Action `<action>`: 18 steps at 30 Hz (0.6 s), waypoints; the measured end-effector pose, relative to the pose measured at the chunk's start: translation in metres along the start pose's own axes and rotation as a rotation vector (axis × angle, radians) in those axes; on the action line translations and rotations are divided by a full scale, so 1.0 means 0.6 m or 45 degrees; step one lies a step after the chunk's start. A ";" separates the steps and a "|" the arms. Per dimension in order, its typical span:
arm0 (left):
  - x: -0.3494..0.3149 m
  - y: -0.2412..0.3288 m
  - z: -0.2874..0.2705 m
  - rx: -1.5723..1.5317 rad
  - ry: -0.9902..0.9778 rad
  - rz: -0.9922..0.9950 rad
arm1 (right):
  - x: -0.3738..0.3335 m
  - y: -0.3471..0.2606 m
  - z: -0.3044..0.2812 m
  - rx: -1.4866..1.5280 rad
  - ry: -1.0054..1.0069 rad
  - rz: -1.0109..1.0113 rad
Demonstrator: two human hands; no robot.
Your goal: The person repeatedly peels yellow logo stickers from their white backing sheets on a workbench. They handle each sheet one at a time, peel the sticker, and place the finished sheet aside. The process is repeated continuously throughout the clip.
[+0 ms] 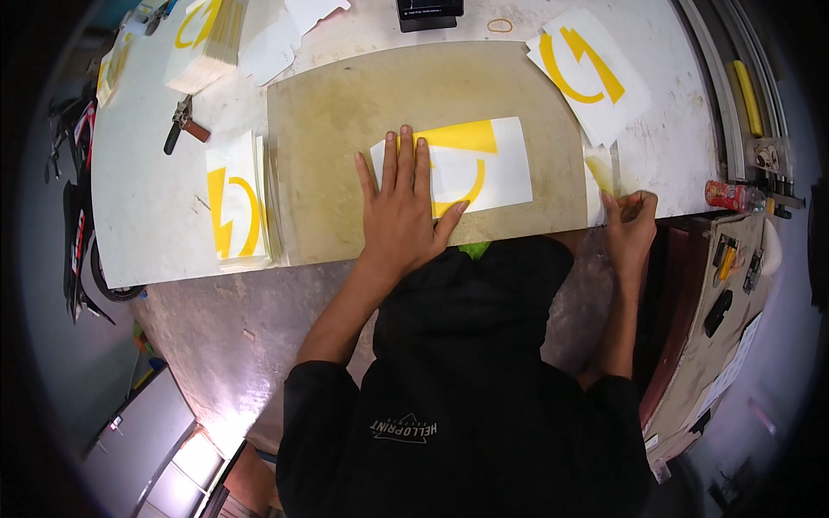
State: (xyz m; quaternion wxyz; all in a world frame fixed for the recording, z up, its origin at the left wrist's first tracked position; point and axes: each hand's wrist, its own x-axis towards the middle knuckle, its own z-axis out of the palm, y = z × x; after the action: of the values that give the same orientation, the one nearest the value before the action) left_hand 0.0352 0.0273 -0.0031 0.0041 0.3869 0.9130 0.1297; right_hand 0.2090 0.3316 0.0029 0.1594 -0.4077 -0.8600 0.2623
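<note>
My left hand (399, 203) lies flat, fingers spread, over the left part of a white sheet printed with a yellow design (509, 164). The sheet rests on a tan cutting mat (328, 112). At the table's front edge, right of the mat, my right hand (630, 223) is closed with thumb and fingertips bent together. Beside its thumb lies a narrow whitish piece with a pale yellow part (598, 177). Whether the fingers grip this piece or something else cannot be made out.
Left of the mat lies a stack of printed sheets (235, 203); more printed sheets (583, 73) lie back right. A taller stack (205, 43), a tool with a brown handle (186, 125), a dark device (430, 13) and a red-labelled bottle (732, 196) stand or lie around.
</note>
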 end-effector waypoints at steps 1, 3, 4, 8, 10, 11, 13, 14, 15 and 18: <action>-0.001 -0.002 0.004 -0.024 0.004 0.003 | -0.016 -0.003 0.009 0.171 0.108 -0.062; 0.002 -0.003 0.005 -0.055 0.009 0.007 | -0.058 -0.037 0.039 0.510 0.324 -0.185; 0.000 -0.003 0.002 -0.048 0.009 0.005 | -0.071 -0.081 0.046 0.470 0.240 -0.358; 0.001 -0.003 0.002 -0.062 0.000 0.014 | -0.081 -0.209 0.150 0.469 0.081 -0.854; 0.004 -0.005 0.003 -0.006 -0.042 0.021 | -0.081 -0.238 0.193 0.396 0.024 -0.970; 0.007 -0.006 0.002 0.018 -0.064 0.026 | -0.086 -0.253 0.202 0.374 -0.039 -0.941; 0.004 -0.005 0.004 -0.017 -0.051 0.012 | -0.081 -0.247 0.206 0.305 -0.058 -0.880; 0.004 -0.004 0.004 -0.035 -0.045 0.007 | -0.069 -0.223 0.198 0.259 -0.004 -0.838; -0.002 -0.003 0.002 -0.032 -0.049 -0.011 | -0.061 -0.203 0.188 0.217 0.034 -0.803; -0.004 0.001 0.000 -0.023 -0.056 -0.029 | -0.058 -0.203 0.145 0.216 0.179 -0.613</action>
State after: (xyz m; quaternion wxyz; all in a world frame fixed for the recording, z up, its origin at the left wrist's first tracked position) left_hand 0.0375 0.0260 -0.0032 0.0291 0.3791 0.9158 0.1294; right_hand 0.1130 0.2118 0.0011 0.3102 -0.1938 -0.8939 0.2591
